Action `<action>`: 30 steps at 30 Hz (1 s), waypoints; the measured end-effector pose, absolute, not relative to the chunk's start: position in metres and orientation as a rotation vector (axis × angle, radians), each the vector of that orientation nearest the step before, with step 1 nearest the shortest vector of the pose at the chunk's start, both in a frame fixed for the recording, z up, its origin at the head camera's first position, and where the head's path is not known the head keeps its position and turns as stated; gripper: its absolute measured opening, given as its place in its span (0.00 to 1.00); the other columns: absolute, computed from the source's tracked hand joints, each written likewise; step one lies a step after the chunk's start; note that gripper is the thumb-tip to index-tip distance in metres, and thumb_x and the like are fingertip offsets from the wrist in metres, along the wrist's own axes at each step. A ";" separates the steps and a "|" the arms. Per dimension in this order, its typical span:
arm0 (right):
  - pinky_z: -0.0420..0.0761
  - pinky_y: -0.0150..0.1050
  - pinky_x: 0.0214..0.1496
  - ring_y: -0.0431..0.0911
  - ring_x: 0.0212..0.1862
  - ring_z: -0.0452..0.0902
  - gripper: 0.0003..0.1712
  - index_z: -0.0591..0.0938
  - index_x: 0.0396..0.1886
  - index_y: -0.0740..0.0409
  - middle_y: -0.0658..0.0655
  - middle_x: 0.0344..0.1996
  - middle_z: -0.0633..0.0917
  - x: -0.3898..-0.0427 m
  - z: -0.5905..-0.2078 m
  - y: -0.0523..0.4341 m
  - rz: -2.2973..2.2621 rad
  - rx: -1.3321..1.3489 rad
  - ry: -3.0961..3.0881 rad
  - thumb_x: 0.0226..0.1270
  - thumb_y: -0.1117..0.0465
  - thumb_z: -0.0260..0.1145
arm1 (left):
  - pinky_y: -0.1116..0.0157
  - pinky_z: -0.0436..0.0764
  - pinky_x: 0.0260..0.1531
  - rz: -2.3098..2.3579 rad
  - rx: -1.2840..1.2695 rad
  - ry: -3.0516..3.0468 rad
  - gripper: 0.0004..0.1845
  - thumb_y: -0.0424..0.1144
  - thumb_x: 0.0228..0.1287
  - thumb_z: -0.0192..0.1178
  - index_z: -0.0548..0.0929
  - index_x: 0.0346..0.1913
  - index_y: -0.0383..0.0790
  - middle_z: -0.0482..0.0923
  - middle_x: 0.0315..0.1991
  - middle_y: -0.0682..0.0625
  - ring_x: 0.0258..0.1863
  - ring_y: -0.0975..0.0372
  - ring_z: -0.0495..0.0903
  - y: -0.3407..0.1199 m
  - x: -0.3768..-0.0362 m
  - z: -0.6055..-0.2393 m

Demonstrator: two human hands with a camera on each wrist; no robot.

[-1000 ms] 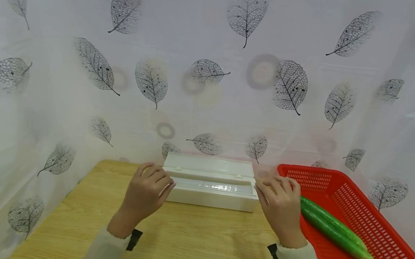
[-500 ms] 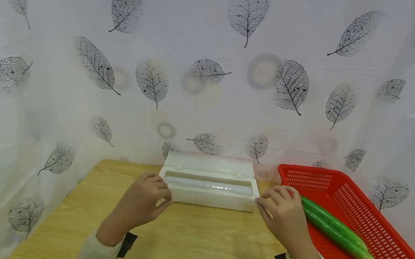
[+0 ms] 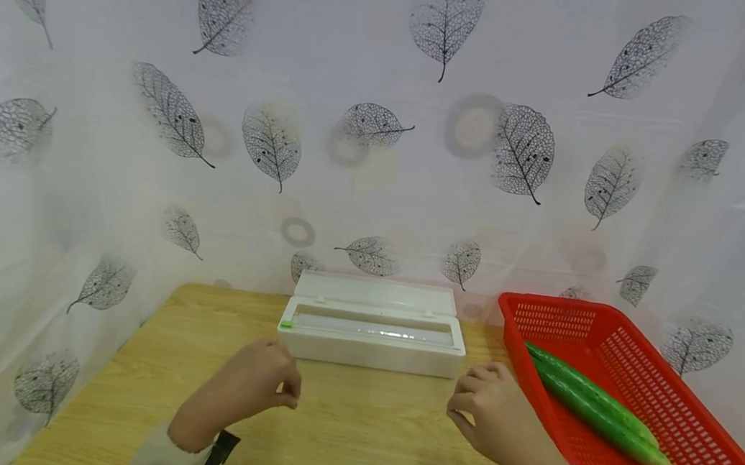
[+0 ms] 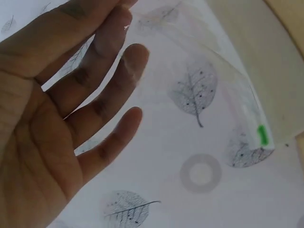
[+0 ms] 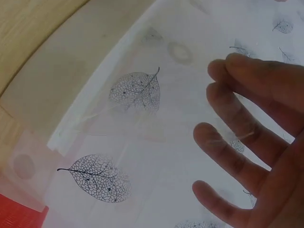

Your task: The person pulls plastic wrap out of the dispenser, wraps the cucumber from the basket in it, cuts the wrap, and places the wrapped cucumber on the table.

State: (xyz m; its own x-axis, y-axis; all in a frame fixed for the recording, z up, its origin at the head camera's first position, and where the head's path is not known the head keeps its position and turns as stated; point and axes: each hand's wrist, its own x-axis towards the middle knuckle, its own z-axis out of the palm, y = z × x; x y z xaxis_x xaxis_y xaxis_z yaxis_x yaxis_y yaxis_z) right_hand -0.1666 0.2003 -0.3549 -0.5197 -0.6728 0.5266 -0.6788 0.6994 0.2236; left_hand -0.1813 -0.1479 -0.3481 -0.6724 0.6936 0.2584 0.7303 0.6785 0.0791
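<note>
A white cling film dispenser box (image 3: pixel 373 356) stands on the table with its lid raised and a film roll (image 3: pixel 372 329) inside. My left hand (image 3: pixel 248 382) pinches one corner of the drawn-out film between thumb and index finger, in front of the box's left end. With thumb and index, my right hand (image 3: pixel 496 418) pinches the other corner near the right end. Clear cling film (image 4: pixel 232 66) runs from the box edge towards the fingers in the left wrist view. The right wrist view shows its faint folds too. A green slider (image 3: pixel 287 324) sits at the box's left corner.
To the right is a red plastic basket (image 3: pixel 686 384) holding green cucumbers (image 3: pixel 600 414). Beneath everything lies a wood-grain table (image 3: pixel 358 433). A pale leaf-patterned curtain (image 3: pixel 375 189) hangs behind the box and along the sides.
Both hands have drawn back from the box towards me, pulling the film out with them. The green slider has come into sight at the left corner. The basket has stayed put.
</note>
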 end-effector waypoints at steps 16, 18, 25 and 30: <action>0.61 0.32 0.30 0.37 0.23 0.63 0.14 0.75 0.07 0.42 0.39 0.11 0.68 -0.171 -0.399 0.189 -0.111 1.195 -2.568 0.41 0.62 0.70 | 0.77 0.68 0.21 -0.387 -1.181 -2.969 0.11 0.34 0.33 0.75 0.81 0.16 0.47 0.73 0.16 0.63 0.18 0.76 0.65 -0.139 -0.192 -0.404; 0.58 0.31 0.29 0.37 0.22 0.63 0.17 0.71 0.05 0.43 0.39 0.10 0.66 -0.173 -0.406 0.188 -0.107 1.207 -2.525 0.37 0.63 0.69 | 0.77 0.68 0.21 -0.356 -1.191 -2.961 0.11 0.33 0.33 0.74 0.80 0.15 0.47 0.73 0.16 0.63 0.18 0.76 0.65 -0.138 -0.194 -0.409; 0.55 0.30 0.26 0.37 0.19 0.63 0.20 0.66 0.02 0.44 0.40 0.07 0.65 -0.180 -0.424 0.187 -0.134 1.223 -2.491 0.34 0.65 0.68 | 0.77 0.68 0.20 -0.276 -1.186 -2.996 0.14 0.29 0.28 0.75 0.80 0.15 0.48 0.74 0.15 0.62 0.17 0.74 0.66 -0.132 -0.198 -0.422; 0.54 0.30 0.25 0.37 0.19 0.64 0.20 0.70 0.03 0.44 0.41 0.08 0.70 -0.185 -0.431 0.185 -0.155 1.221 -2.617 0.40 0.64 0.70 | 0.75 0.70 0.22 -0.312 -1.151 -3.067 0.14 0.30 0.29 0.77 0.81 0.16 0.48 0.74 0.17 0.61 0.19 0.73 0.67 -0.131 -0.202 -0.432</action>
State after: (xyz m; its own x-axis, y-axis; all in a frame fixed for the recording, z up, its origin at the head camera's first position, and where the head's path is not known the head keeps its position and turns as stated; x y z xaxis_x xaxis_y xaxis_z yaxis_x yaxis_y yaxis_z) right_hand -0.1845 0.1849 -0.4308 -0.6180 -0.7655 0.1792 -0.7389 0.6434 0.2000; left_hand -0.2015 -0.1307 -0.4316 -0.7455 0.6626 -0.0724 0.6345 0.7387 0.2275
